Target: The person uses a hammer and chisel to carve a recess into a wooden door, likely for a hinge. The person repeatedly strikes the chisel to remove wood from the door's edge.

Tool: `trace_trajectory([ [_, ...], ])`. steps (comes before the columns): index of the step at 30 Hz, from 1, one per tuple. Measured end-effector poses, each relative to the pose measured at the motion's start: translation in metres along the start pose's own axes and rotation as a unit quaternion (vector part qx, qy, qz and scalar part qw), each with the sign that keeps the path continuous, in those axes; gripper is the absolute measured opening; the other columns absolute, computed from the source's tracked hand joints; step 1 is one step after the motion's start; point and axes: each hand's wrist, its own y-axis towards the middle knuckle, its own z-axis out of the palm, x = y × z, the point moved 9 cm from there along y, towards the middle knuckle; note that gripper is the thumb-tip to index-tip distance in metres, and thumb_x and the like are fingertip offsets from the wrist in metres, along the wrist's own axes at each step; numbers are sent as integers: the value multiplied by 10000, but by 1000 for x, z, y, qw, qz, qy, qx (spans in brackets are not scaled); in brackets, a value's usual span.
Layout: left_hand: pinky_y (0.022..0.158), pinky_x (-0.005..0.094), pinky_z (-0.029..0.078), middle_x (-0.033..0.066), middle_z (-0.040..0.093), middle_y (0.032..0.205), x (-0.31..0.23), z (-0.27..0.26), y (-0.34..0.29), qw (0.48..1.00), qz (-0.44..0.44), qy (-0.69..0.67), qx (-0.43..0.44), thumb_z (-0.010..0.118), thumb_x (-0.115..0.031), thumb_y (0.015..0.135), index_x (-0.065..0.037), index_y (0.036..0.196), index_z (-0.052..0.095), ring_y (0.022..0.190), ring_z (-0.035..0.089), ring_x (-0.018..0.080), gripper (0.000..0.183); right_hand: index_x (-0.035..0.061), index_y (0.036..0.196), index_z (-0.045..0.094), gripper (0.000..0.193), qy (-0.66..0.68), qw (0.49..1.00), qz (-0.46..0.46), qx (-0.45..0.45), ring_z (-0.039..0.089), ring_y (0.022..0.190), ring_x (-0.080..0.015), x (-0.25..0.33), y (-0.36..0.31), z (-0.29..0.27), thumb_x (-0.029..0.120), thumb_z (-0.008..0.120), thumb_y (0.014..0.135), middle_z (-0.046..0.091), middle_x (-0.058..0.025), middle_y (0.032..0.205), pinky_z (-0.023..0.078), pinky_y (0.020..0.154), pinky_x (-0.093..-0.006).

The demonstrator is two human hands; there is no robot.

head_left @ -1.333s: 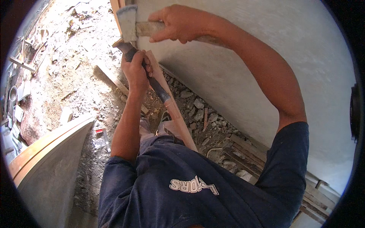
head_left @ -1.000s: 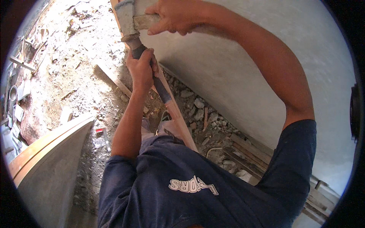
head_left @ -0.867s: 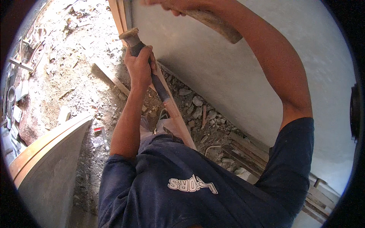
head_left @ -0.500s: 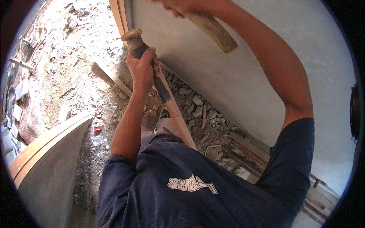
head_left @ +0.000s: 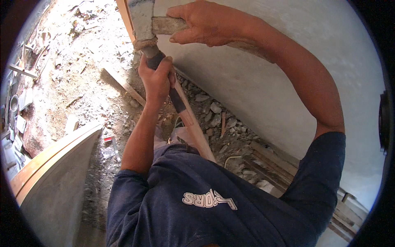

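My left hand (head_left: 155, 80) is closed round a chisel (head_left: 177, 99). Its frayed, flattened top end points up and its dark blade lies against a pale wooden piece (head_left: 199, 140), where a reddish cut patch shows. In my right hand (head_left: 210, 24) is a hammer with a wooden handle (head_left: 168, 25); the handle runs back under my forearm. The grey hammer head (head_left: 142, 22) is down at the chisel's top end and seems to touch it. The blade's tip is hard to make out.
A grey plastered wall (head_left: 263, 82) rises on the right, with broken stones (head_left: 216, 108) and wooden planks (head_left: 271, 158) along its foot. At lower left stands a wood-edged panel (head_left: 61, 185). A loose wooden strip (head_left: 123, 86) lies on the rubble-strewn ground.
My right hand has swung the hammer down and left, bringing its head from out of view onto the chisel's top. My left hand and the chisel have shifted slightly down.
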Motion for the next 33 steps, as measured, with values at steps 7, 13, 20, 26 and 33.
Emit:
trace_trajectory([
  [7,363,287,381,41,549,596,0,-3,-2,999,2,-39,-3,674,-48,883,-43,925,513,384,488,125,167,-69,1147,567,412,80,991,51,-95,611,668,-187,14,-6,-59,306,615,982,620,-121,819,522,565,-321],
  [13,357,287,382,40,543,587,1,-1,-4,1000,-2,-16,-2,672,-41,886,-41,935,504,379,482,128,175,-43,1139,592,399,35,998,56,2,625,684,-220,12,2,-41,311,627,959,636,-144,828,525,591,-357],
  [20,364,282,387,40,549,591,6,2,-2,999,-7,-33,4,669,-42,896,-38,928,511,387,488,124,161,2,1178,677,496,19,994,73,81,706,848,-411,3,-1,0,401,691,883,715,-280,896,543,807,-487],
  [26,371,281,392,40,556,597,9,10,-9,999,-4,-35,35,665,-46,895,-33,929,517,398,501,119,152,-52,1130,591,408,-21,982,-162,-100,618,755,-264,35,-27,-35,324,618,972,658,-190,911,537,686,-433],
  [33,368,285,390,39,559,603,10,2,-9,999,5,-35,15,652,-41,898,-32,930,519,398,503,116,137,-54,1128,578,459,102,993,52,16,623,762,-261,29,-17,-53,371,620,959,665,-199,922,536,669,-408],
])
